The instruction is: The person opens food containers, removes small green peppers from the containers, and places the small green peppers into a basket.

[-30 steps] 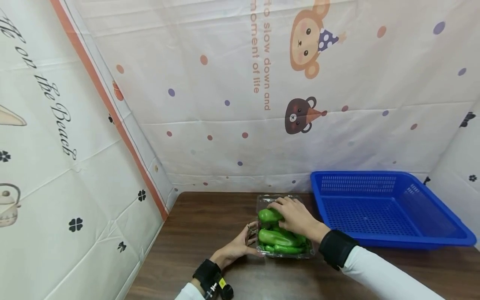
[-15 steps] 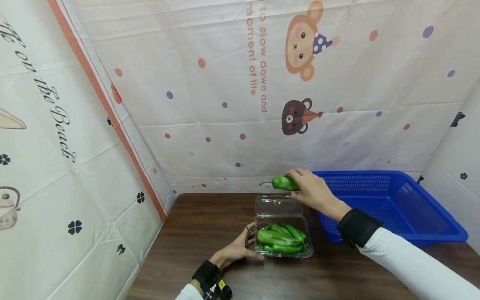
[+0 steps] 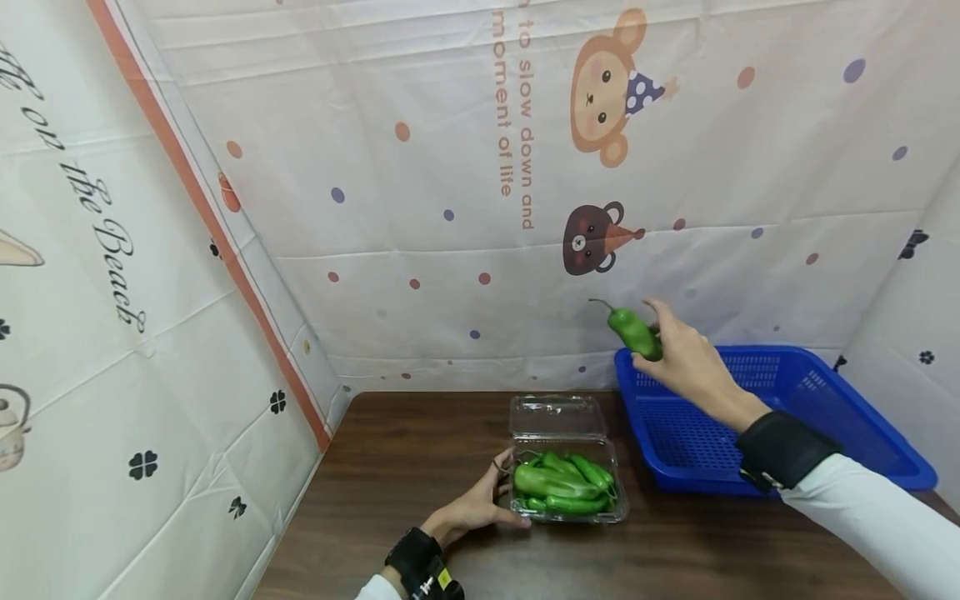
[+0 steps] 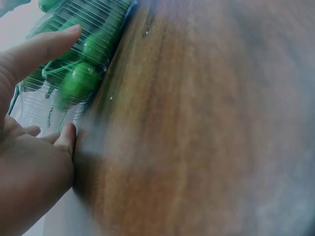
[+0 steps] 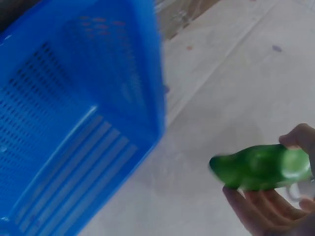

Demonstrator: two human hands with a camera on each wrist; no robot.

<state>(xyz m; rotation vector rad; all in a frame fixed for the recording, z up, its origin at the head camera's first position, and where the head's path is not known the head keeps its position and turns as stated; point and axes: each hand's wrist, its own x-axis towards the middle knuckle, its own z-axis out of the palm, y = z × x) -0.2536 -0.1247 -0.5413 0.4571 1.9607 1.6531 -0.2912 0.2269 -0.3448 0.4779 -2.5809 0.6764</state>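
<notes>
Two hands work apart in the head view. The right hand [image 3: 686,354] is raised over the near left corner of the blue basket [image 3: 847,467], its fingers gripping a green pepper [image 3: 634,331] whose thin stem points up and left. The left hand [image 3: 480,504] rests on the dark wooden table [image 3: 405,467], its fingers loosely spread against the left side of a clear plastic clamshell box [image 3: 558,417], which lies open with its lid folded back and several more green peppers [image 3: 562,483] inside. Printed cloth with a monkey and a bear hangs behind.

From the left wrist, the left hand [image 4: 29,147] shows close up: the thumb lies straight along the ribbed wall of the box [image 4: 49,110] and the other fingertips touch the table [image 4: 197,123] beside it, curled round nothing. The packed peppers [image 4: 78,81] press against the plastic.

From the right wrist, much blurred, the pepper [image 5: 261,167] sits pinched between the right hand's [image 5: 275,206] fingertips, above white cloth, with the basket [image 5: 74,123] below and to the left; its slotted floor shows, a detail the head view gives less plainly.
</notes>
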